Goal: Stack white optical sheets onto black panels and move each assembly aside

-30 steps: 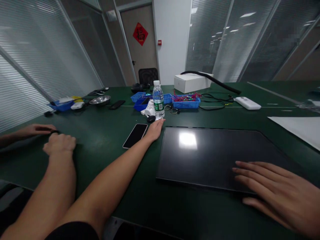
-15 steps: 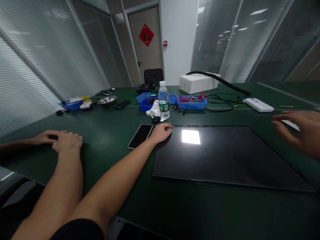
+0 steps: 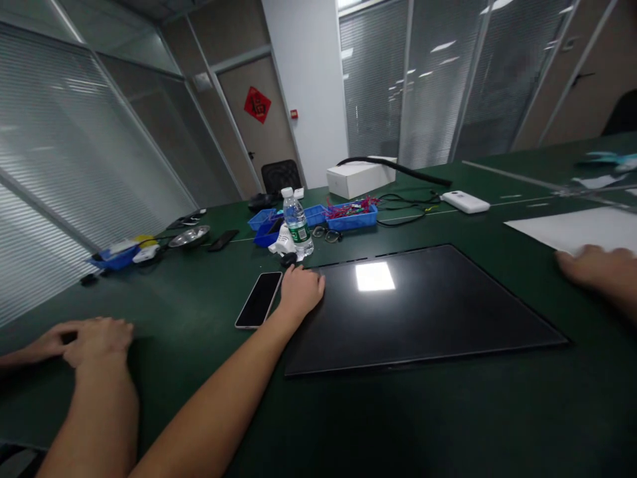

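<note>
A black flat panel, like a screen, lies on the green table, with a bright light reflected in it. My left hand rests on its left edge near the far corner, fingers stretched loosely over the surface. Just left of that hand lies a phone with a dark screen. At the right, my right hand is closed at the near edge of a sheet of white paper; its fingertips are partly hidden and blurred.
Another person's hands rest together at the left. Beyond the panel stand a water bottle, glasses, a blue tray of red wires, a white box and a white device. A metal bowl sits farther left.
The view has turned right, showing more of the paper. My right hand has gone from hovering with thumb apart to the paper's near edge. My left hand stays at the panel's corner.
</note>
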Motion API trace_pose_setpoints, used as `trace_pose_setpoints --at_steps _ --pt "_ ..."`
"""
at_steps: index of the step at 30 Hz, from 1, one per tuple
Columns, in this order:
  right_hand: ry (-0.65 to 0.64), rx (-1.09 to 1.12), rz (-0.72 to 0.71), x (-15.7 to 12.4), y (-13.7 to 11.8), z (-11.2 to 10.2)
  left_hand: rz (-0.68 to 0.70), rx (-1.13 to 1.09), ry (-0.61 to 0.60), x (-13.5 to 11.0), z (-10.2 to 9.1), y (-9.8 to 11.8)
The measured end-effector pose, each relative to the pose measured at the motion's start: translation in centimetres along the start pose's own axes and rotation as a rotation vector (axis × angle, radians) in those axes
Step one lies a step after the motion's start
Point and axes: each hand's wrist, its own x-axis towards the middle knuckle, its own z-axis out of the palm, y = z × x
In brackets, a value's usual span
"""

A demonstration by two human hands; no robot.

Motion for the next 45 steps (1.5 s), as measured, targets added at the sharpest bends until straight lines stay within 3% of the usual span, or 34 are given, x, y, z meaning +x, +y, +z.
trace_pose_setpoints --at_steps 2,4,5,7,13,17,21,26,29,34,39,41,43,45 --pt "0.024 -0.255 0.349 -0.5 0.6 -0.3 -0.043 0.002 -0.039 -0.5 -0.5 1.2" --pt "-0.213 -0.387 0.675 -0.6 0.2 -0.9 -0.071 -0.008 -0.086 -0.8 -0.7 1.9" --pt "-0.352 -0.387 0.77 -0.5 -0.3 -1.3 -0.079 -0.016 -0.102 -0.9 -0.6 2.1" --pt "-0.5 -0.344 0.838 0.0 -1.6 -2.1 -0.084 -0.035 -0.146 -0.8 -0.4 2.2" --pt "-0.542 -0.319 0.846 2.4 -5.8 -4.1 -0.047 -0.092 -0.23 -0.3 0.6 1.8" --pt "-0.53 -0.335 0.773 3.9 -9.5 -5.1 -0.081 -0.093 -0.22 0.2 0.6 1.9" --pt "-0.536 -0.302 0.572 5.5 -16.3 -5.6 -0.102 -0.104 -0.185 0.6 0.4 2.2" --pt "-0.49 -0.227 0.106 6.0 -25.9 -4.1 -0.17 -0.194 -0.075 0.6 0.0 2.0" --pt "-0.429 -0.051 -0.138 5.3 -28.5 -2.6 -0.226 -0.312 0.019 0.5 -0.3 1.7" --pt "-0.344 0.265 -0.294 4.6 -28.6 -2.0 -0.198 -0.402 0.084 0.4 -0.2 1.5" --pt "-0.474 0.389 -0.37 5.4 -28.4 -3.3 -0.207 -0.324 0.023 0.7 0.4 1.6" --pt "-0.47 0.378 -0.391 5.9 -27.6 -3.5 -0.187 -0.29 -0.002 0.8 0.6 1.5" --pt "-0.411 0.341 -0.346 6.4 -25.7 -3.5 -0.164 -0.289 -0.016 0.9 0.8 1.3" --pt "-0.341 0.28 -0.203 6.7 -22.7 -3.3 -0.161 -0.315 -0.026 1.0 1.1 1.0"
